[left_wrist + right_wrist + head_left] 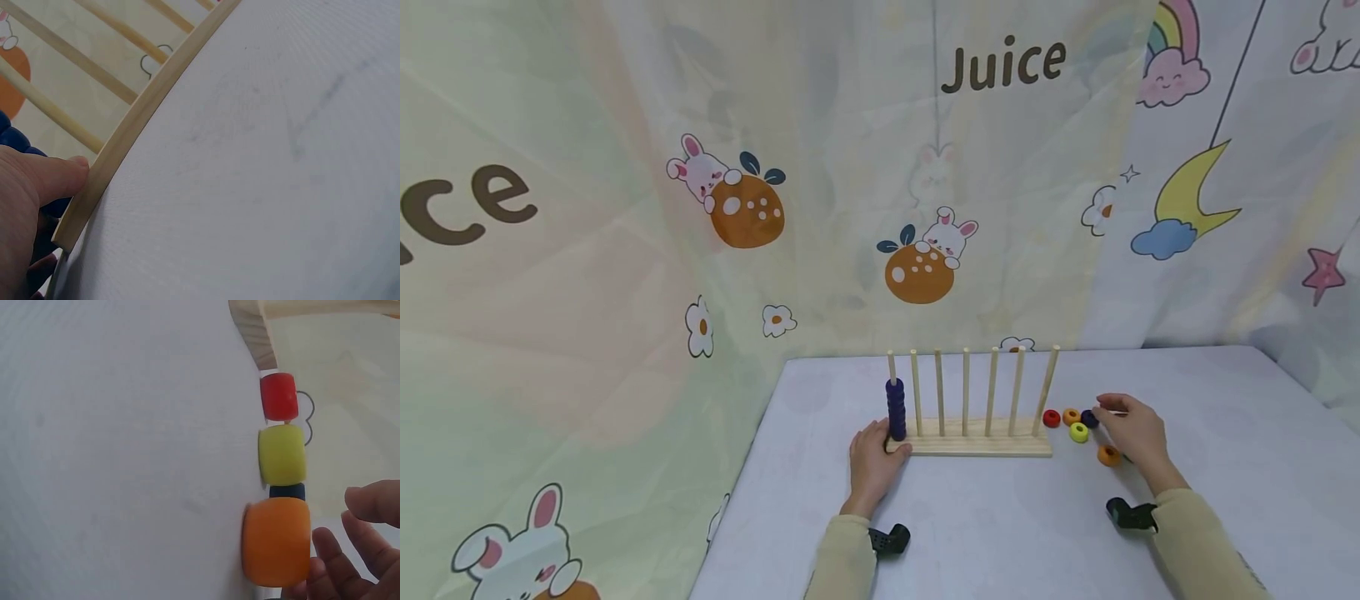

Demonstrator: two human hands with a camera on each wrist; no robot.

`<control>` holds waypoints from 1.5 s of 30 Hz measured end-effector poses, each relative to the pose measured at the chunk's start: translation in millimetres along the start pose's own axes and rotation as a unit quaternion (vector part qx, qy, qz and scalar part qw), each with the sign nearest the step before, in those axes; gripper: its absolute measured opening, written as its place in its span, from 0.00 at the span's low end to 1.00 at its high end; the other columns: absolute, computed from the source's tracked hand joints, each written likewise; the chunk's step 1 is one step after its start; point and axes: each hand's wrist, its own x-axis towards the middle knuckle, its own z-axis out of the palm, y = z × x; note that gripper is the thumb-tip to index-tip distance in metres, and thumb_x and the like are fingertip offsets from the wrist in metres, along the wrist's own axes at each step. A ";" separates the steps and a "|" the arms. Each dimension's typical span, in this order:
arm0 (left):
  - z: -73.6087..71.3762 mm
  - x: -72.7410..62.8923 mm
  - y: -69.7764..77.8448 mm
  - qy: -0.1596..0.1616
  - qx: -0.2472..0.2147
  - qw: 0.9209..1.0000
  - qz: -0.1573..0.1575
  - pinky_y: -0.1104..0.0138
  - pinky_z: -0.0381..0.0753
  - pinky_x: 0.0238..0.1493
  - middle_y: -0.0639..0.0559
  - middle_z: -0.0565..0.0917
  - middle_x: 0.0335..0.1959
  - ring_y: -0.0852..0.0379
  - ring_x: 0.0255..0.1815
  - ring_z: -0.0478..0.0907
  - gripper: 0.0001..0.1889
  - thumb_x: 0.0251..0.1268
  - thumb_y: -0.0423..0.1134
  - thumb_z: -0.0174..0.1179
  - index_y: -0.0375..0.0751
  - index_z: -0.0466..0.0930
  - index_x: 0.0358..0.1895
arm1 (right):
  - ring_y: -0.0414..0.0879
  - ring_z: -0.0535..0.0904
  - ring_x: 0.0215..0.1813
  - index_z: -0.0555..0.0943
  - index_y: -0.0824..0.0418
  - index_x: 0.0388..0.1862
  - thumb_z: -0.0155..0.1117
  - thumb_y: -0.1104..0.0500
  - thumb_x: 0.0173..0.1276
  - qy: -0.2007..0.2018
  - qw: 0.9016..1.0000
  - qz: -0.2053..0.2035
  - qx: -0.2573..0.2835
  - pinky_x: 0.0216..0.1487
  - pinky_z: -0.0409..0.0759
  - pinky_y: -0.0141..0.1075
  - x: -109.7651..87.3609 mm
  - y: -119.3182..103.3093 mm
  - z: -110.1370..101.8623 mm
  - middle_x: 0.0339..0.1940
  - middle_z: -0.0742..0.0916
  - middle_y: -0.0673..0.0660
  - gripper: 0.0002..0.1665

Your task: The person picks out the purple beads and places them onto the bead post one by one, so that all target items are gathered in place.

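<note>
A wooden rack with several upright pegs stands on the table. Dark blue beads are stacked on its leftmost peg; the other pegs are bare. My left hand grips the rack's left end, its thumb pressed against the base. Over by the loose beads, my right hand has its fingertips right at a dark blue bead. In the right wrist view, thumb and fingers are spread with nothing between them. Beside that bead lie a red bead, a yellow bead and an orange bead.
Nearest the right wrist, another orange bead lies on the white-covered table. A printed curtain hangs behind the table and along its left side. Both wrists carry black devices.
</note>
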 end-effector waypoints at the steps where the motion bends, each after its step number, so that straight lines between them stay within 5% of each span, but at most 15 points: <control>1: -0.3 -0.1 0.3 0.000 0.000 1.000 -0.001 0.46 0.55 0.71 0.41 0.81 0.58 0.40 0.66 0.70 0.27 0.56 0.42 0.69 0.32 0.78 0.59 | 0.67 0.72 0.57 0.72 0.69 0.63 0.55 0.52 0.73 -0.005 1.000 0.001 -0.001 0.51 0.77 0.54 0.5 0.8 0.5 0.61 0.76 0.72 0.27; 7: -0.3 -0.5 0.4 -0.003 0.000 1.000 -0.003 0.45 0.55 0.71 0.41 0.81 0.58 0.40 0.67 0.70 0.27 0.56 0.42 0.69 0.32 0.78 0.59 | 0.67 0.72 0.57 0.68 0.70 0.66 0.55 0.52 0.73 -0.042 0.999 0.005 -0.013 0.47 0.79 0.50 1.7 0.9 5.1 0.62 0.74 0.74 0.30; 16: 0.4 0.8 -0.6 -0.001 0.007 1.000 -0.001 0.46 0.56 0.71 0.40 0.81 0.58 0.40 0.66 0.70 0.29 0.56 0.43 0.69 0.31 0.78 0.59 | 0.70 0.71 0.58 0.68 0.74 0.65 0.56 0.60 0.70 -0.059 0.997 -0.008 -0.058 0.56 0.76 0.58 3.9 2.2 10.6 0.62 0.73 0.76 0.28; 45: -0.2 -1.0 -0.2 -0.007 -0.002 1.000 -0.008 0.46 0.55 0.71 0.41 0.80 0.60 0.41 0.67 0.69 0.29 0.57 0.43 0.68 0.31 0.77 0.60 | 0.68 0.73 0.53 0.71 0.73 0.61 0.60 0.55 0.70 -0.044 0.995 -0.024 -0.083 0.49 0.78 0.55 0.3 1.4 7.8 0.58 0.76 0.76 0.29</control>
